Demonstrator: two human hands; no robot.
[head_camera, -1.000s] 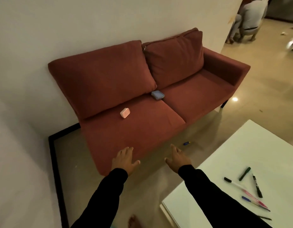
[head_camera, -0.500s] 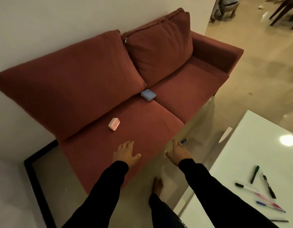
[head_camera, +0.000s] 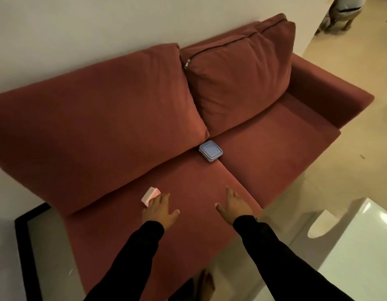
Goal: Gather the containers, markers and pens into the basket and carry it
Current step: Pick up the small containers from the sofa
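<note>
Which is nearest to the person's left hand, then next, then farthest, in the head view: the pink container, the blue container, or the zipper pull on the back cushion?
From the left hand:
1. Pink container, on the seat right at its fingertips.
2. Blue container, farther back at the seam between the seat cushions.
3. Zipper pull, high on the right back cushion.

We see two little containers on the sofa (head_camera: 264, 153): one pink container (head_camera: 149, 195) and one blue container (head_camera: 210, 151). We count two back cushions on the sofa, and two hands.
</note>
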